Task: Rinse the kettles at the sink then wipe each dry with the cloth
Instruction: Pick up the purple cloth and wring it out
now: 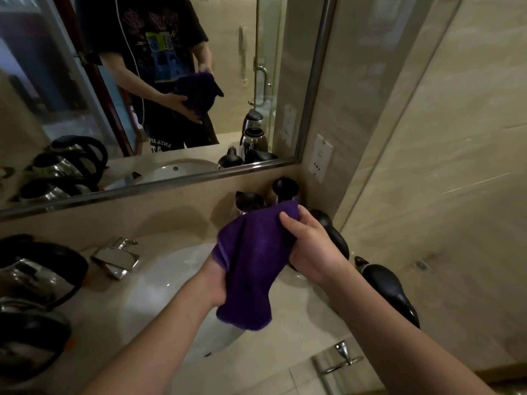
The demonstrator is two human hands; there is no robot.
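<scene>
Stacked along the left of the worktop [119, 306]: kettles [40, 269], black handles up, probably waiting or done. Centre, over the sink [159, 283]: left hand [215, 283] gripping the purple cloth [251, 260] from below, right hand [310, 249] curled over its top, seemingly wrapped around something hidden, likely for wiping. More kettles [387, 286] lined against the right wall. No brand legible; only mirrored shirt lettering, too blurred to read
</scene>
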